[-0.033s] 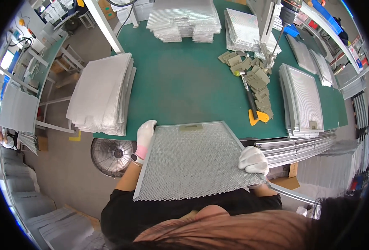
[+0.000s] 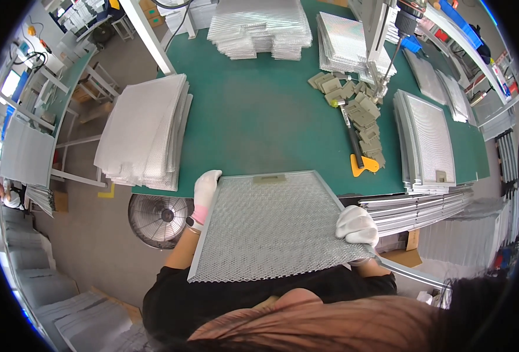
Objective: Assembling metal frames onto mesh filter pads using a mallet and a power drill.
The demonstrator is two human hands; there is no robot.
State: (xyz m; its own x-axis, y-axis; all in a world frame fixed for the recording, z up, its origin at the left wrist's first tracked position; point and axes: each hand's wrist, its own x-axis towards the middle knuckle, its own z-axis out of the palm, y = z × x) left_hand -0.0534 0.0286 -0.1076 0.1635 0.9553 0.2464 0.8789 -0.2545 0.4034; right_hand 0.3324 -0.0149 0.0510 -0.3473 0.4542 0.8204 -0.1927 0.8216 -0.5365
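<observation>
A silver metal mesh filter panel (image 2: pixel 271 229) lies tilted between my body and the table's front edge. Thin frame strips run along its far, left and right sides, and a small olive plastic latch piece (image 2: pixel 269 178) sits at its far edge. The near mesh edge is bare. My left hand (image 2: pixel 205 190), in a white glove, is closed on the panel's far left corner. Fingers curled, my gloved right hand (image 2: pixel 357 226) grips the right side. From beneath it a loose metal frame strip (image 2: pixel 412 272) sticks out to the lower right.
On the green table (image 2: pixel 247 117) stand mesh sheet stacks at left (image 2: pixel 142 132) and back (image 2: pixel 259 26). Olive plastic pieces (image 2: pixel 362 111), a hammer (image 2: pixel 351 135) and an orange scraper (image 2: pixel 363 166) lie right of centre. Framed panels (image 2: pixel 426 141) stand farther right; a floor fan (image 2: pixel 161 220) is below left.
</observation>
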